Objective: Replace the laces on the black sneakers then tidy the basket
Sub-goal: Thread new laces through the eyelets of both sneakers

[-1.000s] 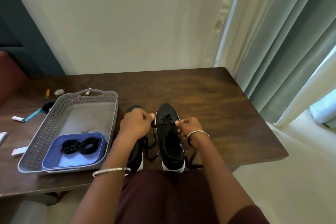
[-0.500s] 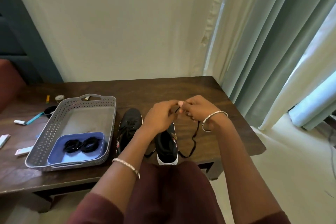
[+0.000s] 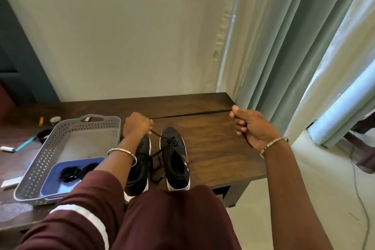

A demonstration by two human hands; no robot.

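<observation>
Two black sneakers with white soles stand side by side at the table's near edge; the right sneaker (image 3: 175,160) is in full view, the left sneaker (image 3: 140,166) is partly hidden by my forearm. A black lace (image 3: 190,114) runs taut between my hands. My left hand (image 3: 137,125) pinches it just above the sneakers' toes. My right hand (image 3: 252,126) grips the other end far to the right, with the tail hanging below the fist. More lace runs from the left hand down into the right sneaker's eyelets.
A grey perforated basket (image 3: 50,152) lies left of the sneakers, holding a blue tray (image 3: 54,176) with coiled black laces (image 3: 76,172). Small items lie on the dark wooden table (image 3: 213,148) beyond the basket. Curtains (image 3: 294,46) hang at right.
My hands, together above the right sneaker half a second ago, have moved apart. The right hand has pulled the lace out to the right until taut.
</observation>
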